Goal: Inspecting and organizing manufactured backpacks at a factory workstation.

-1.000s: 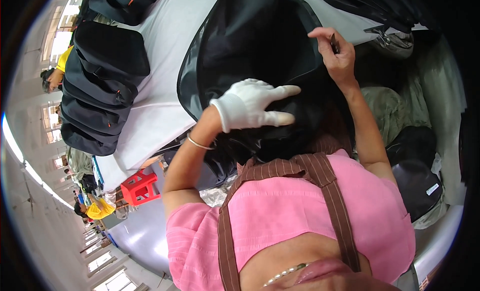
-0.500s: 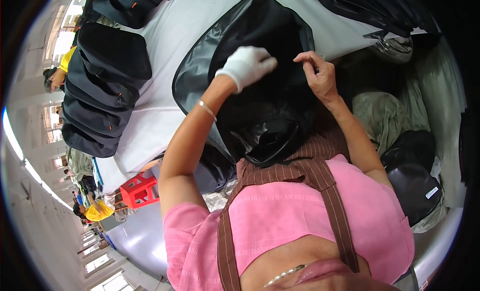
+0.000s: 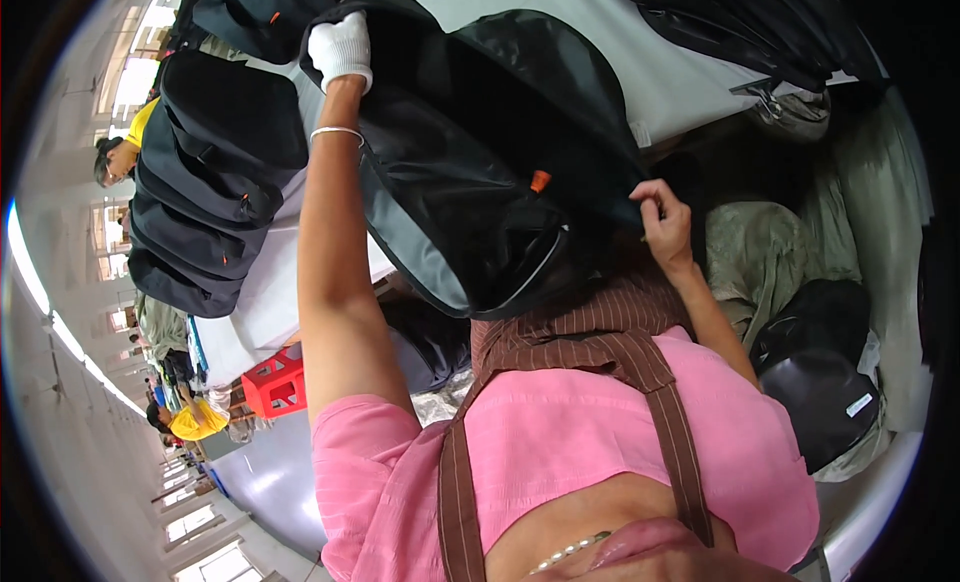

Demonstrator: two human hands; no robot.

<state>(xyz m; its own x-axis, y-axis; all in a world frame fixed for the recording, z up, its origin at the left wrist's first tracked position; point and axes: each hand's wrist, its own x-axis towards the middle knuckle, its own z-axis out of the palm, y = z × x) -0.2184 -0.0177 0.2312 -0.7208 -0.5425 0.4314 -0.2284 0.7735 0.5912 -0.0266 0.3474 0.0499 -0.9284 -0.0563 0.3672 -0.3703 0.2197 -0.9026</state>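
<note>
Here, left hand (image 3: 341,51) gripping black bag (image 3: 450,172), fingertips hidden, right hand (image 3: 668,228) curled, hold unclear

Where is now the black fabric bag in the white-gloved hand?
The black bag is in the head view's upper centre, between the gloved left hand and the bare right hand.

Stacked black bags (image 3: 218,182) and distant workers (image 3: 198,420) show a workshop.
</note>
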